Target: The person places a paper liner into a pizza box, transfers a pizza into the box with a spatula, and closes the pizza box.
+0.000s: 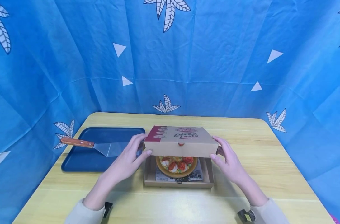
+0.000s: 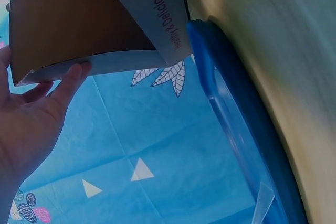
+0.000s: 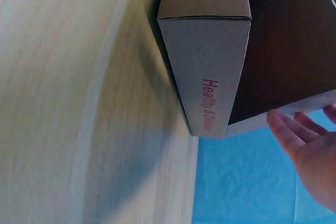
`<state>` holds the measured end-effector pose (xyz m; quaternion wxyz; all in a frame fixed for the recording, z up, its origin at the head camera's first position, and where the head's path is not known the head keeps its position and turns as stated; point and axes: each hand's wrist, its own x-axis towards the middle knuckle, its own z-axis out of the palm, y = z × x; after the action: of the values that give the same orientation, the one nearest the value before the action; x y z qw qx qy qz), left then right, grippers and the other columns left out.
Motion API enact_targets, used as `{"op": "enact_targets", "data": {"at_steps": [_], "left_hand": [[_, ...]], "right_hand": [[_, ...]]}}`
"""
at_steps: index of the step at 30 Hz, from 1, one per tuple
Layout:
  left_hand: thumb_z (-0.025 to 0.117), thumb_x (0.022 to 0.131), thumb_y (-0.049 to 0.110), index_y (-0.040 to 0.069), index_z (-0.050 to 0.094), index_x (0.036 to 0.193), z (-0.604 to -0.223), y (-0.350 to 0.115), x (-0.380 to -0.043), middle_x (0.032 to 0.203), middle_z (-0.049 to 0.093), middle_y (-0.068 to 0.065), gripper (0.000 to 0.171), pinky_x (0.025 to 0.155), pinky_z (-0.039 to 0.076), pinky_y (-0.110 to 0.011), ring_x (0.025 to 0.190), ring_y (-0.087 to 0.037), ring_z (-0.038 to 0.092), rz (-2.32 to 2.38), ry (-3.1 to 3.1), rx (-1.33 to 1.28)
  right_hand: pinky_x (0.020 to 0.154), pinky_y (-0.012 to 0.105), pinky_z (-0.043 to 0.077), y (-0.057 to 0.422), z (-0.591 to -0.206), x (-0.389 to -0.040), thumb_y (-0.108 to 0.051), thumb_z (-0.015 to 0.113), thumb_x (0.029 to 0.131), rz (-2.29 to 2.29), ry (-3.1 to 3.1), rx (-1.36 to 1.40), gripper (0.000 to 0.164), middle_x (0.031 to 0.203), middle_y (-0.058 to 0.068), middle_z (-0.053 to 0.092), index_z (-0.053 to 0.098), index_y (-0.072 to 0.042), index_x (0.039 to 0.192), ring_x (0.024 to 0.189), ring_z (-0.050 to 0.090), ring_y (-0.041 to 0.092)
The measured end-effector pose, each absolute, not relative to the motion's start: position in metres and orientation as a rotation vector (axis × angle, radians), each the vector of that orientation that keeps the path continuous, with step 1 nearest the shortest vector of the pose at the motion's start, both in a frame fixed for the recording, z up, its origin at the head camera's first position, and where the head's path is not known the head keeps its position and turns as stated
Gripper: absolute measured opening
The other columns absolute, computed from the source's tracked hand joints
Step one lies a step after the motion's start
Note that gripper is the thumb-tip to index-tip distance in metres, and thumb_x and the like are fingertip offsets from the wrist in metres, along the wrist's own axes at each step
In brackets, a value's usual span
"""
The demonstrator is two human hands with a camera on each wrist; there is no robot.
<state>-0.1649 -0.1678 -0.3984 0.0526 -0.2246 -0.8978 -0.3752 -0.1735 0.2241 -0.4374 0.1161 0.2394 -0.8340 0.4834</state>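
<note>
A cardboard pizza box stands partly open on the table, its printed lid (image 1: 184,141) tilted up over the base (image 1: 178,184). Inside the base lies a round pizza (image 1: 176,166) with red and white toppings, its far part hidden under the lid. My left hand (image 1: 130,152) grips the lid's front left corner, thumb at the front flap. At the front right corner my right hand (image 1: 227,158) holds the lid the same way. Both wrist views show the lid's brown inside (image 2: 79,24) and fingers at its side flaps.
Left of the box lies a dark blue tray (image 1: 83,161). Across it rests a spatula (image 1: 80,142) with a wooden handle that sticks out past the tray's left rim. Printed paper (image 1: 160,176) lines the box base. A blue curtain (image 1: 214,62) hangs behind the table.
</note>
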Motion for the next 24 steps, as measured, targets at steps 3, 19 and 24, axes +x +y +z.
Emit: {"op": "enact_targets", "data": {"at_steps": [3, 19, 24], "left_hand": [[0.058, 0.106, 0.045, 0.011, 0.032, 0.16, -0.399, -0.168, -0.161, 0.161, 0.034, -0.008, 0.069, 0.11, 0.047, -0.052, 0.139, -0.029, 0.049, -1.129, -2.76, -0.672], [0.073, 0.095, 0.042, 0.007, 0.045, 0.151, -0.408, -0.173, -0.152, 0.154, 0.045, -0.01, 0.072, 0.107, 0.05, -0.049, 0.132, -0.029, 0.057, -1.015, -2.802, -0.71], [0.08, 0.089, 0.036, 0.004, 0.05, 0.143, -0.413, -0.172, -0.151, 0.152, 0.047, -0.011, 0.069, 0.107, 0.05, -0.048, 0.133, -0.03, 0.057, -1.002, -2.783, -0.738]], "right_hand": [[0.103, 0.023, 0.047, 0.226, -0.437, -0.171, -0.005, 0.065, 0.1, 1.432, -2.464, 0.704, 0.065, 0.152, 0.023, 0.043, 0.034, -0.001, 0.158, 0.124, 0.062, 0.044], [0.11, 0.04, 0.044, 0.234, -0.443, -0.16, -0.016, 0.077, 0.094, 1.313, -2.611, 0.743, 0.075, 0.158, 0.017, 0.04, 0.039, -0.009, 0.158, 0.129, 0.06, 0.039], [0.109, 0.045, 0.044, 0.233, -0.447, -0.157, -0.013, 0.08, 0.091, 1.341, -2.619, 0.759, 0.078, 0.159, 0.019, 0.038, 0.039, -0.006, 0.157, 0.129, 0.06, 0.04]]}}
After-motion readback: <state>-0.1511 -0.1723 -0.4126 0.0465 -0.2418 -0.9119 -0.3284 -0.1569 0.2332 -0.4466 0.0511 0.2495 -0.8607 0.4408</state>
